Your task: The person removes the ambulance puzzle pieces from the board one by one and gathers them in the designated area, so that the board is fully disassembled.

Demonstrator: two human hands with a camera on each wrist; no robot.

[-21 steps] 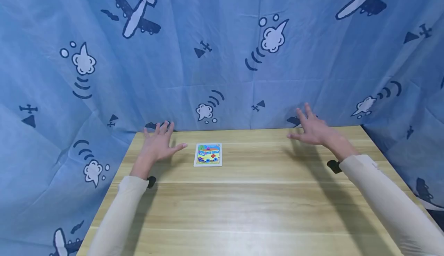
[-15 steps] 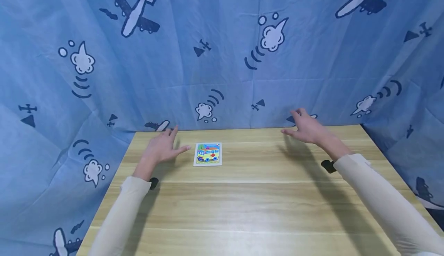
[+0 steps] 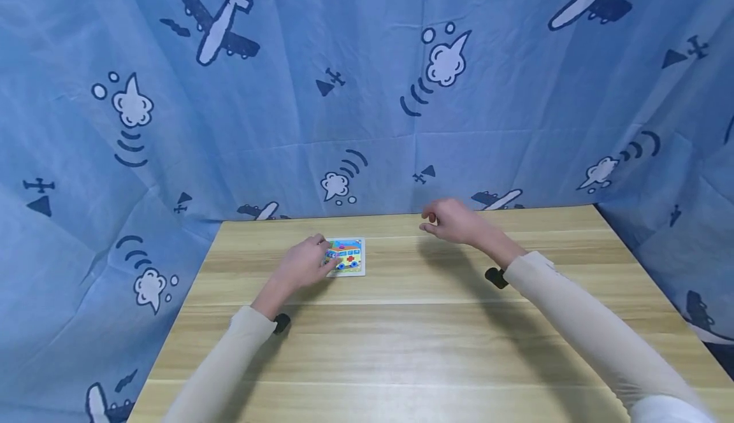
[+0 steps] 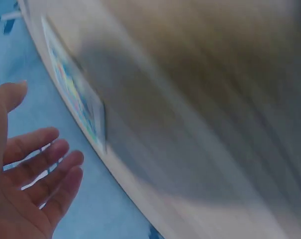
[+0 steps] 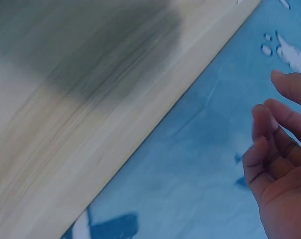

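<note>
Wood-grained counter [image 3: 395,327] bore a square, white-bordered yellow ambulance picture [image 3: 352,261].
Left grip [image 3: 304,263], loosely spread near it, and right grip [image 3: 457,222], softly curled, held nothing.

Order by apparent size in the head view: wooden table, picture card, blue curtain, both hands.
1. Blue curtain
2. Wooden table
3. Left hand, right hand, picture card: too close to rank, the card being partly hidden.

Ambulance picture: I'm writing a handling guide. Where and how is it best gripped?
Likely pinch the ambulance picture by its near and far edges, from above: it is a flat square lying face up on the table. Coming from the left seems easiest, as the left hand overlaps that side in the head view.
</note>
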